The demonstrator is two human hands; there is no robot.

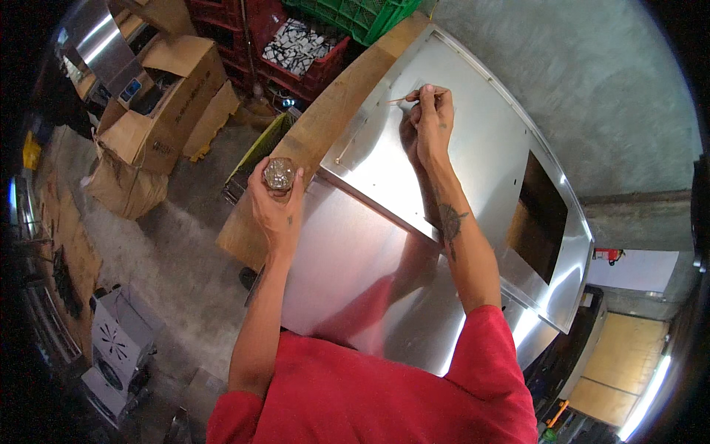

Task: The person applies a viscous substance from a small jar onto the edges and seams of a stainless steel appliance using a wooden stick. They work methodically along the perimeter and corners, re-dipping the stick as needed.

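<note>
My left hand (277,222) is wrapped round a small clear glass jar (279,175), held near the edge of a wooden bench. Its contents are hard to make out. Farther off, my right hand (435,126) pinches a thin brown stick-like tool (413,96), perhaps a small brush. The tool's slim tip points left, over or on a shiny sheet-metal panel (473,111); I cannot tell whether it touches. This panel has a raised rim, small holes and a rectangular cut-out (538,214). A second bright metal sheet (340,259) lies nearer to me, below the panel's front edge.
The wooden bench top (325,122) shows along the left side of the metal. Beyond it are a red crate (322,70) of small pieces and a green crate (362,18). Cardboard boxes (177,96) stand on the floor at left. A concrete wall (599,89) borders the right.
</note>
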